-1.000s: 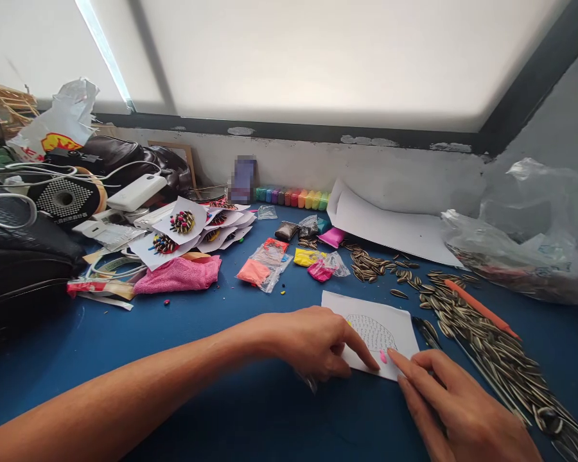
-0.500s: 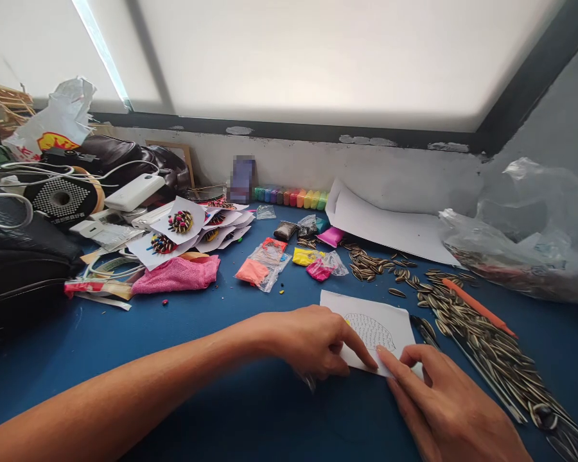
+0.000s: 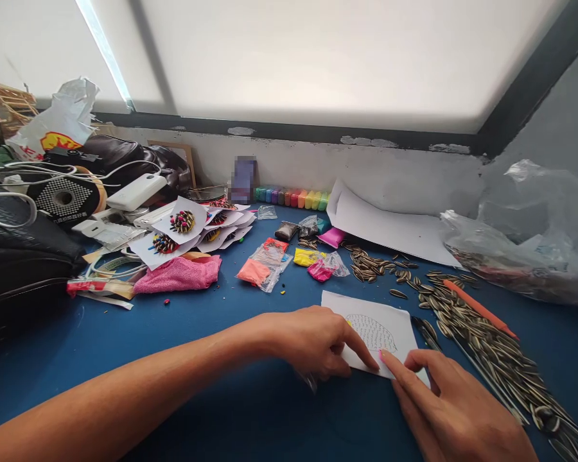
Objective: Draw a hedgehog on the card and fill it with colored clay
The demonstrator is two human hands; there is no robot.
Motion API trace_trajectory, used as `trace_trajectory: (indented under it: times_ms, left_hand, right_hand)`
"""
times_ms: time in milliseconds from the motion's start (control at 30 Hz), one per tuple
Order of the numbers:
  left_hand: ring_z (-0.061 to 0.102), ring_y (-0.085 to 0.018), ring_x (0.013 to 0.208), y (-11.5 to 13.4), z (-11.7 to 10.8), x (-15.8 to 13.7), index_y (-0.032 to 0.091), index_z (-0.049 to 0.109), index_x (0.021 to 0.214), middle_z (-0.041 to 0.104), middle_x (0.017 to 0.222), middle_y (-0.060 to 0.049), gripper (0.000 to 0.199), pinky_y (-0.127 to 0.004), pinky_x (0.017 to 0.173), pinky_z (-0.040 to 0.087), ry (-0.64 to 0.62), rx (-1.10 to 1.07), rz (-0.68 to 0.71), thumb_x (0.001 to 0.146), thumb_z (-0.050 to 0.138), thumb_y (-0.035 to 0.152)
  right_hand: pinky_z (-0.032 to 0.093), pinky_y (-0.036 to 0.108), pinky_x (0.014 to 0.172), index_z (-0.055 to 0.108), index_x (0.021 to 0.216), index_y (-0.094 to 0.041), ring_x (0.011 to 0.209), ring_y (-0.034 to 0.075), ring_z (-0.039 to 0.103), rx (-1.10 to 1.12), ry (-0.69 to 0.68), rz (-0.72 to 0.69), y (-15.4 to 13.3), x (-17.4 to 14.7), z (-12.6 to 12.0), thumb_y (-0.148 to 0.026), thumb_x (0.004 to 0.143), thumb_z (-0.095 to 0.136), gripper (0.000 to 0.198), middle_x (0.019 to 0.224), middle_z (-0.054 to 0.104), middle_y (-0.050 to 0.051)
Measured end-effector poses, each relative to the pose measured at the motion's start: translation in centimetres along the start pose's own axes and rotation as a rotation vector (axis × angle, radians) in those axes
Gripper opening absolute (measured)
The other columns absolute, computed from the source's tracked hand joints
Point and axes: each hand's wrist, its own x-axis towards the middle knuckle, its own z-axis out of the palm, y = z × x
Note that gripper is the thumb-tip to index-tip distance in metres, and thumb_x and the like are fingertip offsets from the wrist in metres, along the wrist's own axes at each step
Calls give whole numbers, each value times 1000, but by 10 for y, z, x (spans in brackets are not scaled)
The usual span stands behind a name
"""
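Observation:
A white sheet of paper (image 3: 334,303) lies on the blue table, with a rounded outline full of small pen marks and a yellow spot at its left. My left hand (image 3: 313,340) rests at the paper's near left, index finger stretched onto its lower edge. The other fingers curl under, and a bit of clear plastic packet (image 3: 309,380) sticks out below them. My right hand (image 3: 462,398) reaches in from the right, fingers apart. Its index fingertip touches a small dab of pink clay (image 3: 381,354) at the bottom of the outline.
Sunflower seeds (image 3: 491,346) spread on the right beside an orange stick (image 3: 481,309). Clay packets (image 3: 255,273) lie beyond the paper. Finished seed pictures (image 3: 183,221) pile up left, behind a pink cloth (image 3: 178,274). A plastic bag (image 3: 530,256) sits far right.
My right index finger has drawn back slightly to the right, and the pink dab at its tip now shows. My left hand stays in place on the paper.

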Motion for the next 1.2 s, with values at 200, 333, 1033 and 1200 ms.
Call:
trace_trajectory:
  times_ms: [200, 333, 1033, 1200]
  left_hand:
    - [55, -8, 58, -2, 1, 0, 30, 61, 126, 57, 59, 7, 48, -19, 61, 40, -2, -12, -5, 81, 55, 16]
    - [55, -8, 59, 0, 0, -1, 30, 62, 125, 56, 59, 6, 48, -19, 60, 39, 6, 2, -13, 80, 55, 15]
    - [55, -8, 59, -2, 0, 0, 28, 63, 125, 59, 62, 5, 47, -19, 63, 41, -7, -20, 3, 80, 54, 16]
    - [56, -8, 61, 0, 0, 0, 28, 63, 125, 59, 62, 5, 48, -19, 63, 40, -11, -23, -2, 80, 54, 15]
  right_hand:
    - [50, 31, 63, 65, 121, -17, 74, 20, 62, -75, 10, -102, 2, 2, -2, -20, 95, 38, 37, 96, 64, 15]
    - [49, 31, 59, 68, 115, -17, 71, 20, 62, -99, 26, -104, 1, 4, -3, -20, 96, 38, 36, 93, 64, 15]
    - [53, 23, 59, 69, 113, -17, 69, 13, 65, 175, -1, 148, -2, 13, -1, -35, 99, 37, 39, 88, 59, 8]
    - [53, 28, 58, 70, 113, -19, 70, 17, 63, 54, 16, 84, -3, 11, 2, -33, 98, 39, 37, 93, 61, 12]
